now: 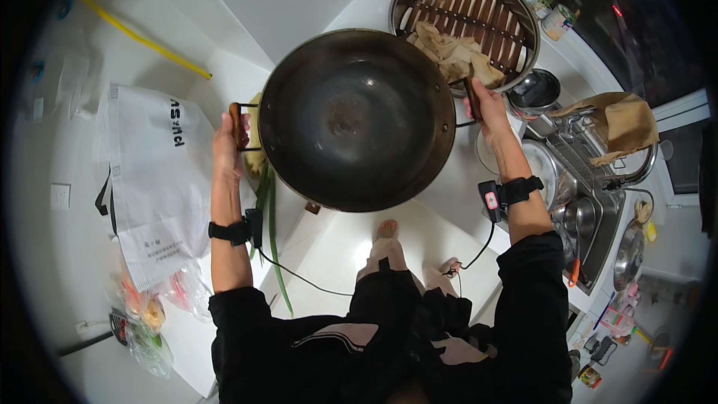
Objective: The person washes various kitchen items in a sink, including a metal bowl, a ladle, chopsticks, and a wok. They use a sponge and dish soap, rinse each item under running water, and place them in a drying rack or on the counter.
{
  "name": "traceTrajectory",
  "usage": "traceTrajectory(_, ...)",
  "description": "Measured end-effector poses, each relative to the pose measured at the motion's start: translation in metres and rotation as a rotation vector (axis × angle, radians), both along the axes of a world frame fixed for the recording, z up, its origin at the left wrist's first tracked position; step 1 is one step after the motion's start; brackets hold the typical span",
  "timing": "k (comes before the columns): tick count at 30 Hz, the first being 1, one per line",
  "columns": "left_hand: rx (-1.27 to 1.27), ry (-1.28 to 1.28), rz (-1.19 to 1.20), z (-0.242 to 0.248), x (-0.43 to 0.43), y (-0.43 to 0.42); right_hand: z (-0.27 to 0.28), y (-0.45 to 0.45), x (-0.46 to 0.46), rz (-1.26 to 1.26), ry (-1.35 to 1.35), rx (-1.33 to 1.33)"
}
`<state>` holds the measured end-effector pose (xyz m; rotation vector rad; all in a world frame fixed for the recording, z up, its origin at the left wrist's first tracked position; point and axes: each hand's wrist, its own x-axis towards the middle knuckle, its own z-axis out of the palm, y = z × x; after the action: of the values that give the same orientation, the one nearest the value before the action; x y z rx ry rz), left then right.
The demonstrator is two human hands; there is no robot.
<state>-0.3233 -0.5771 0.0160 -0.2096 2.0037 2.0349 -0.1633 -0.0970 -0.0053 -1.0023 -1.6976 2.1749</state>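
A large dark wok is held up level between my two hands, its inside bare apart from a brownish mark at the bottom. My left hand grips the wooden handle on the wok's left side. Around the opposite wooden handle, my right hand is closed. Behind the wok at the upper right stands a wide metal pot with a slatted rack and a crumpled tan cloth inside. Long green scallion leaves hang partly behind the wok at the left.
A white bag and plastic bags of food lie to the left. At the right are a sink holding metal ladles and a basin, a faucet, and a dark pot. A can stands at the upper right.
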Motion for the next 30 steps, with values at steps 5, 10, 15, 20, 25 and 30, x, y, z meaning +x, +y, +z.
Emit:
traceTrajectory(5, 0.123, -0.103, 0.091, -0.009, -0.006, 0.002, -0.001, -0.009, -0.01, -0.04, 0.015, 0.053)
traceTrajectory(10, 0.109, -0.082, 0.041, 0.001, 0.01, 0.001, 0.021, -0.021, 0.03, -0.141, 0.015, -0.01)
traceTrajectory(15, 0.108, -0.049, -0.022, 0.035, 0.02, 0.013, 0.061, -0.039, 0.104, -0.274, 0.109, -0.039)
traceTrajectory(20, 0.167, -0.016, -0.311, 0.068, 0.052, 0.044, 0.107, -0.069, 0.212, -0.428, 0.187, -0.048)
traceTrajectory(25, 0.173, -0.094, -0.489, 0.088, 0.129, 0.105, 0.134, -0.092, 0.354, -0.662, 0.152, -0.037)
traceTrajectory(30, 0.17, -0.105, -0.689, 0.088, 0.26, 0.168, 0.14, -0.127, 0.535, -0.883, 0.204, -0.005)
